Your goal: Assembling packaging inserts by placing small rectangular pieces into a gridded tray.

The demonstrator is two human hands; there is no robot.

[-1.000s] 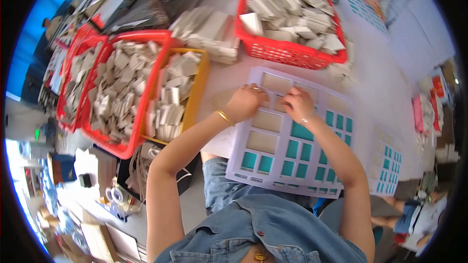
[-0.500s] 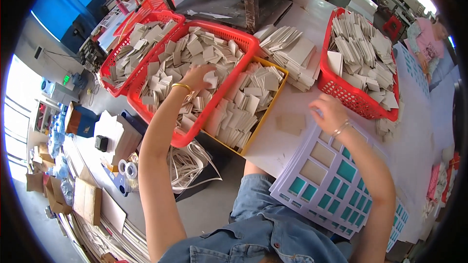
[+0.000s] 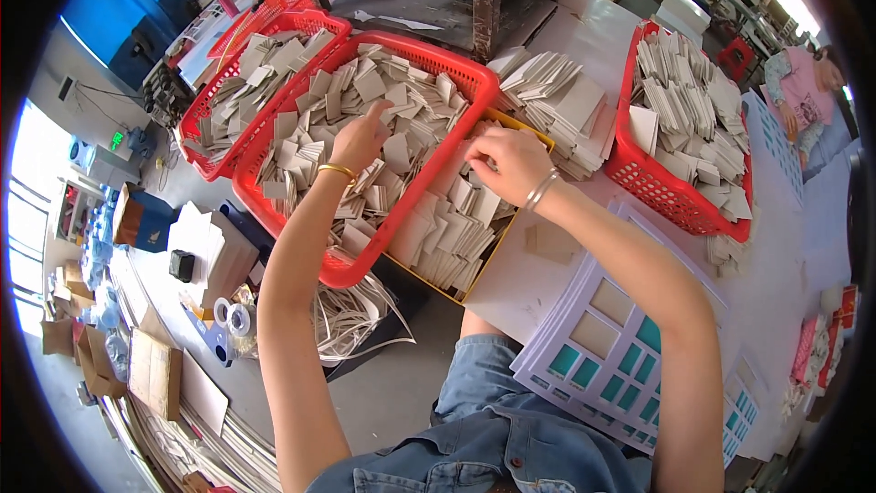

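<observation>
My left hand (image 3: 362, 139), a gold bangle at its wrist, is over the middle red basket (image 3: 339, 271), which is heaped with small grey-white cardboard pieces (image 3: 315, 146). Its fingers are drawn together with the index finger stretched; what they hold, if anything, blends into the heap. To its right my right hand (image 3: 513, 164), with a silver bangle, hovers above a yellow-edged box (image 3: 488, 260) of similar pieces. Its fingers are curled and no piece shows in them. Beside my right forearm lie stacked white window-cut sheets (image 3: 630, 290) with teal and grey panes.
Another full red basket (image 3: 624, 164) stands at the right, and one more (image 3: 215, 108) at the far left. Loose card stacks (image 3: 561, 100) lie between baskets. A dark metal frame (image 3: 485, 5) stands behind. A person in pink (image 3: 812, 82) works at the right.
My right hand has moved left from above the sheets to over the yellow-edged box, near my left hand. My left hand has shifted slightly within the basket. The view has turned slightly.
</observation>
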